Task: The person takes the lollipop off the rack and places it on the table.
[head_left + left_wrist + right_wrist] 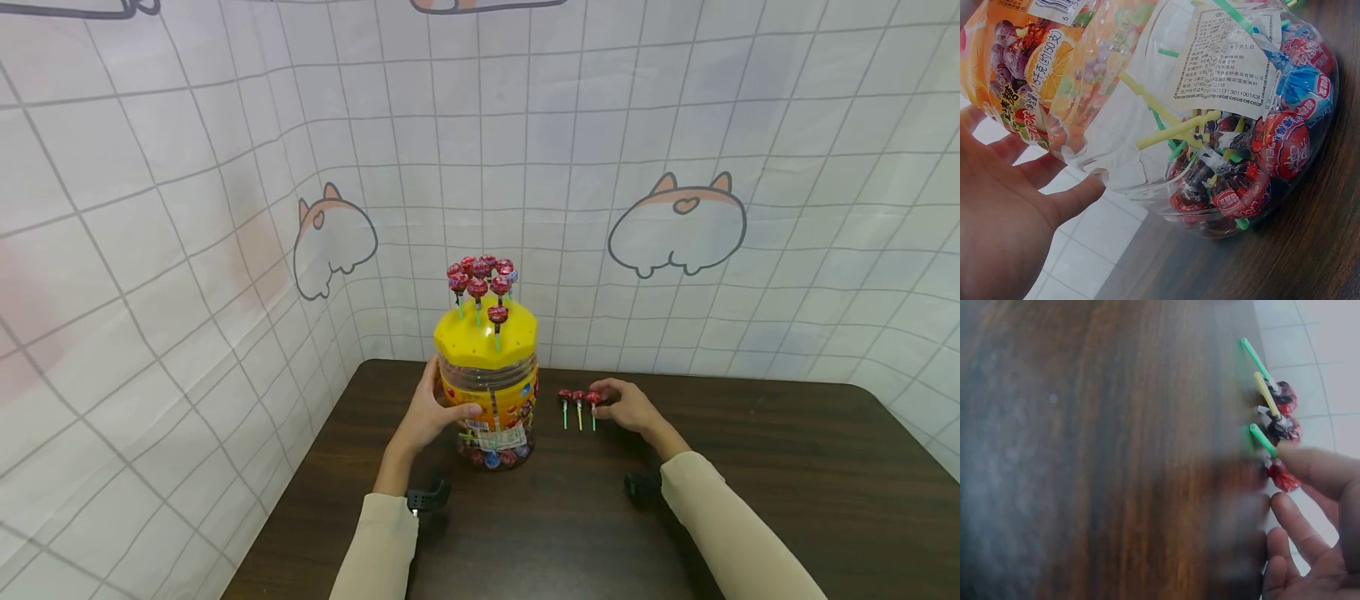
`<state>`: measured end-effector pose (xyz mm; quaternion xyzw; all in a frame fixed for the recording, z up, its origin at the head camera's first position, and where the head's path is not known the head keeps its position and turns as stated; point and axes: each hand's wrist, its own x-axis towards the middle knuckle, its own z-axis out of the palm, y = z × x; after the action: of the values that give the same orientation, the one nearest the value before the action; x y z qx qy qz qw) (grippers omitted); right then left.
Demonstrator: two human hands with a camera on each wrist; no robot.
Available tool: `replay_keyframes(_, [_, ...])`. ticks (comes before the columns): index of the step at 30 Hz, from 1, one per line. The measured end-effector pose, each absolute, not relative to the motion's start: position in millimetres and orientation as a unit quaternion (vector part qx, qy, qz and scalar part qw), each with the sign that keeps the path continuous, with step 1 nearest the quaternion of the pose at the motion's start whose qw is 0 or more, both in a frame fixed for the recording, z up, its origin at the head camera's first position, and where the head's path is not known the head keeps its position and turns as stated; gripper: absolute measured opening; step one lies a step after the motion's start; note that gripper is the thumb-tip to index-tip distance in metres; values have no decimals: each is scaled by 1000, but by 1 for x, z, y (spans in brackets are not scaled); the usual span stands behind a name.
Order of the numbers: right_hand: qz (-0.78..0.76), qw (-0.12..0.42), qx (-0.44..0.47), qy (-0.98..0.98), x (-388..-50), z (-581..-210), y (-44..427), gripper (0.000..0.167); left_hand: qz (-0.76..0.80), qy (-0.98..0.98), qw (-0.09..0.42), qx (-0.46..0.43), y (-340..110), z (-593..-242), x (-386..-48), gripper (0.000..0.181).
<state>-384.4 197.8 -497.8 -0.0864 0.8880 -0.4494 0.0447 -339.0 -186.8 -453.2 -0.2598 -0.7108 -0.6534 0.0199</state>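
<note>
A clear candy jar with a yellow lid stands upright, and several red-wrapped lollipops stick up from the lid. My left hand grips the jar's left side, thumb across the front. Wrapped lollipops fill the jar's bottom in the left wrist view, beside my left hand. Three lollipops lie in a row right of the jar. My right hand pinches the rightmost one by its red head, between thumb and index finger; its stick is green.
The dark wooden table meets a white gridded cloth along its back and left edges. Cartoon animal drawings mark the cloth. Black straps with devices are on both wrists.
</note>
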Motion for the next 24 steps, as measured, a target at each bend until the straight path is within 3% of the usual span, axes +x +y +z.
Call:
replay_keyframes(9, [-496, 28, -114, 860, -379, -474, 207, 54, -651, -713, 19, -260, -187, -454, -340, 92])
replay_keyframes(19, [-508, -53, -249, 823, -352, -358, 169, 35, -653, -714, 18, -254, -188, -454, -339, 95])
replay_keyframes(24, [-502, -103, -306, 802, -329, -323, 132, 35, -653, -714, 19, -253, -188, -454, -339, 95])
